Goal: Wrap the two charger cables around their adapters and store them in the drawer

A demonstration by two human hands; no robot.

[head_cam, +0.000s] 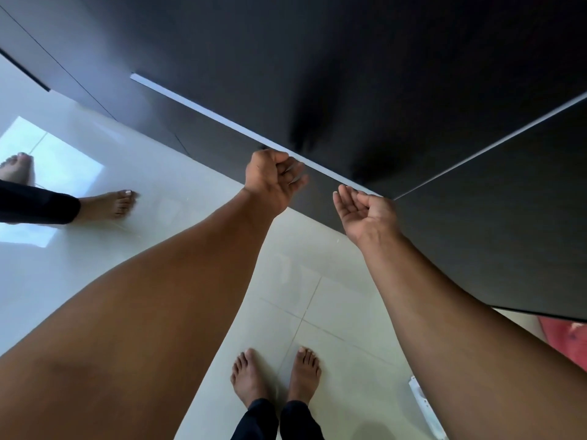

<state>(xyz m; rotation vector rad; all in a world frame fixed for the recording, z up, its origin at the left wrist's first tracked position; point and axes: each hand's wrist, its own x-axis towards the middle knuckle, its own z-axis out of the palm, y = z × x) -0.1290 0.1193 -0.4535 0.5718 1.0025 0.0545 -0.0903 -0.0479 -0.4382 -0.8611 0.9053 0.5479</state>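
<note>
So we're standing barefoot on the glossy pale tiled floor (317,265), looking straight down at a dark matte cabinet front (381,74) with a thin light-coloured handle strip (203,111) running diagonally across it. Can't say for sure whether that panel is the drawer or just a door, honestly.

Our left hand (270,182) is up at the strip, fingers curled in toward the palm, loosely closed right at the edge of it. Whether the fingers are actually hooked on the strip or just next to it, we can't tell, it's a bit blurry there. Our right hand (362,211) is just beside the lower end of the same strip, palm up, fingers (344,198) relaxed and apart, nothing in it.

The charger cables and adapters aren't anywhere in view, neither hand has them.

Other stuff: our own two bare feet (276,376) at the bottom with dark trouser cuffs (276,420), and somebody else's bare feet (108,203) off to the left with a dark trouser leg (38,204). A white power strip sort of thing (425,408) lies on the floor by our right forearm, and there's a bit of red fabric (562,338) poking out at the right edge under the cabinet.
</note>
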